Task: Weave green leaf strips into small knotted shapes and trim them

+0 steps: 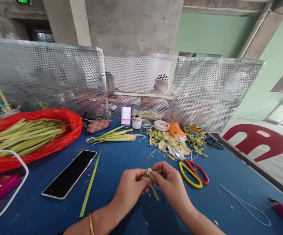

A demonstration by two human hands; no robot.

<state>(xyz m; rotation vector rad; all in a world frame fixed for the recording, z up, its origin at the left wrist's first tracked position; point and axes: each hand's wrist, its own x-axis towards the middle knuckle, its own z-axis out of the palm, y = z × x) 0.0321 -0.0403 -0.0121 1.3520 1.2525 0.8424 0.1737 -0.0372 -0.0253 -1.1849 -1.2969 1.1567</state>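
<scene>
Between my two hands is a small folded piece of green leaf strip (pixel 153 189), its tail hanging down below the fingers. My left hand (pixel 133 182) pinches it from the left, thumb against fingers. From the right, my right hand (pixel 168 179) pinches the same piece near its pale top end. Just right of my right hand lie scissors (pixel 190 173) with one red and one yellow handle loop, blades resting in a heap of leaf scraps (pixel 166 143). A single long green leaf strip (pixel 90 184) lies flat to the left of my left hand.
A black-screened phone (pixel 70 174) lies on the blue table (pixel 117 156). A red bag (pixel 70 120) full of leaves stands at the left, beside a white cable (pixel 25 169). Behind are a leaf bundle (pixel 117 135), tape roll (pixel 161 125), and perforated metal screen (pixel 136 71); people sit beyond.
</scene>
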